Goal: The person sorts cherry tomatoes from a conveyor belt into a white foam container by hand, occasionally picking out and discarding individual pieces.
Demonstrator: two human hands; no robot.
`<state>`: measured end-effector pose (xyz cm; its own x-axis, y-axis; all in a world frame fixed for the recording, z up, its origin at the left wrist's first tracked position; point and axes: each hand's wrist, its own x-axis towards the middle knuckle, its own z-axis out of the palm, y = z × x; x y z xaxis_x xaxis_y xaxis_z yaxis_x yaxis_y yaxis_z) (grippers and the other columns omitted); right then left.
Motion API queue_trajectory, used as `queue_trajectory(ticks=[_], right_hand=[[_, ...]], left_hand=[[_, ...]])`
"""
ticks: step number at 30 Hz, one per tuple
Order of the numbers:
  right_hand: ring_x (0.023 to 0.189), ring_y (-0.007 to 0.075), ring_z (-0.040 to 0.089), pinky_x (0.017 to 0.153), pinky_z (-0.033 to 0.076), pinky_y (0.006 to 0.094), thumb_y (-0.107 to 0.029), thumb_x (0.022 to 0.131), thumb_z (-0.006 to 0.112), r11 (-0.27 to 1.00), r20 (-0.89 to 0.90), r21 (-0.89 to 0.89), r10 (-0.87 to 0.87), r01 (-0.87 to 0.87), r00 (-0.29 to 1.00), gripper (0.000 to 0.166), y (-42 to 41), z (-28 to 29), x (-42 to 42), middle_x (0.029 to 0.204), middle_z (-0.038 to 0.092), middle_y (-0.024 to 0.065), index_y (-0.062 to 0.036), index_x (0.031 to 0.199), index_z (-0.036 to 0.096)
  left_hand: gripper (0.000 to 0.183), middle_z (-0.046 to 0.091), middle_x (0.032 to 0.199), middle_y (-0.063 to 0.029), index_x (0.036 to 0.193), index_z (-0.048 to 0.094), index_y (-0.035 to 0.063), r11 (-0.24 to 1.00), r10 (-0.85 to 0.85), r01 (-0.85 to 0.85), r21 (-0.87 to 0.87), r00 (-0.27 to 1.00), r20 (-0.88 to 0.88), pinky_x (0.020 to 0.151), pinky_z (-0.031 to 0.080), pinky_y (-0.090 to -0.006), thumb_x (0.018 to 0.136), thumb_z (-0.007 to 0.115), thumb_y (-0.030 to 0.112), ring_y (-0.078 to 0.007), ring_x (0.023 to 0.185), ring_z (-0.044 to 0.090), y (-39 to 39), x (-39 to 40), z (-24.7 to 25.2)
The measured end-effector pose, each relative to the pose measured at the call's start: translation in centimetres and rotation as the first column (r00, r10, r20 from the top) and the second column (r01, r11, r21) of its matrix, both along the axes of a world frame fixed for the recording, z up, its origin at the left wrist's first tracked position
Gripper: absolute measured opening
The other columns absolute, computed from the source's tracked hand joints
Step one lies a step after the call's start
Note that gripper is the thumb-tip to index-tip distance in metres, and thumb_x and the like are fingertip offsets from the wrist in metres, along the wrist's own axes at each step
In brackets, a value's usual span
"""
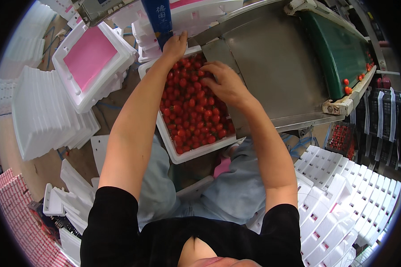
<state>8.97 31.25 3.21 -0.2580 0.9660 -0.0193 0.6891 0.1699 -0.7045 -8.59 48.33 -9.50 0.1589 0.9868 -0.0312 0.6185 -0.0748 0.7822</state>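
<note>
A white foam box full of small red tomatoes stands before me, between my knees and a metal chute. My left hand is at the box's far edge, beside a blue post that bears writing. Its fingers point away from me, and whether they grip the rim or the post cannot be made out. Over the far right part of the tomatoes, my right hand is bent with thumb and fingers apart. I see nothing held in it; its fingertips are at the tomatoes near the chute's lip.
The metal chute overlaps the box's right side. Beyond it, a green conveyor belt has several tomatoes along its edge. Foam boxes, one with a pink liner, and stacked foam lids stand left. More foam boxes are piled right.
</note>
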Motion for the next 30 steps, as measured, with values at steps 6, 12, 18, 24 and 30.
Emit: queue_trajectory(ticks=[6, 12, 18, 24, 30], right_hand=[[0.096, 0.0246, 0.067, 0.087, 0.051, 0.0325, -0.011, 0.093, 0.064, 0.927, -0.415, 0.008, -0.339, 0.376, 0.844, 0.021, -5.4, 6.1, 0.6, 0.104, 0.069, 0.0123, -0.0001, 0.11, 0.067], [0.091, 0.0179, 0.068, 0.083, 0.052, 0.03, -0.009, 0.094, 0.064, 0.861, -0.335, 0.281, -0.326, 0.424, 0.884, 0.016, -8.4, 5.9, 2.1, 0.1, 0.071, 0.0103, 0.0004, 0.107, 0.068], [0.089, 0.0176, 0.068, 0.081, 0.052, 0.0295, -0.009, 0.094, 0.065, 0.744, -0.465, 0.307, -0.428, 0.594, 0.775, 0.014, -6.8, 5.7, 6.0, 0.096, 0.072, 0.0089, -0.0008, 0.104, 0.069], [0.085, 0.0261, 0.069, 0.077, 0.053, 0.0329, -0.006, 0.091, 0.064, 0.715, -0.345, 0.51, -0.339, 0.478, 0.875, 0.01, -6.3, 6.3, 5.8, 0.093, 0.07, 0.0117, -0.0016, 0.098, 0.069], [0.086, 0.0311, 0.067, 0.077, 0.053, 0.0352, -0.005, 0.09, 0.064, 0.74, -0.291, 0.539, -0.283, 0.401, 0.914, 0.01, -6.4, 6.5, 5.0, 0.094, 0.069, 0.0127, -0.0012, 0.098, 0.068]], left_hand=[[0.063, 0.069, 0.087, -0.0249, 0.088, 0.07, -0.0021, 0.975, 0.128, -0.117, 0.188, 0.991, -0.047, 0.086, 0.05, -0.0428, 0.101, 0.042, 0.053, -0.0401, 0.093, 0.067, -1.2, 1.6, 8.6], [0.041, 0.068, 0.121, -0.0164, 0.122, 0.067, 0.0125, 0.945, -0.322, 0.113, 0.306, 0.477, 0.818, 0.104, 0.046, -0.0366, 0.097, 0.06, 0.045, -0.0289, 0.112, 0.065, -1.0, 5.1, 14.7], [0.052, 0.065, 0.119, -0.0229, 0.108, 0.068, -0.0007, 0.91, -0.142, 0.111, 0.4, 0.989, 0.048, 0.095, 0.049, -0.0436, 0.096, 0.051, 0.047, -0.0398, 0.108, 0.063, -9.2, 2.1, 9.8], [0.066, 0.03, 0.158, -0.0172, 0.144, 0.047, 0.0071, 0.891, -0.103, 0.281, 0.355, 0.889, -0.446, 0.117, 0.017, -0.0622, 0.093, 0.057, 0.047, -0.04, 0.149, 0.017, -17.8, 0.2, -0.5], [0.067, 0.035, 0.157, -0.015, 0.147, 0.043, 0.0082, 0.872, -0.036, 0.282, 0.4, 0.852, -0.522, 0.117, 0.015, -0.0643, 0.095, 0.054, 0.048, -0.038, 0.148, 0.023, -20.1, 6.1, 0.8]])
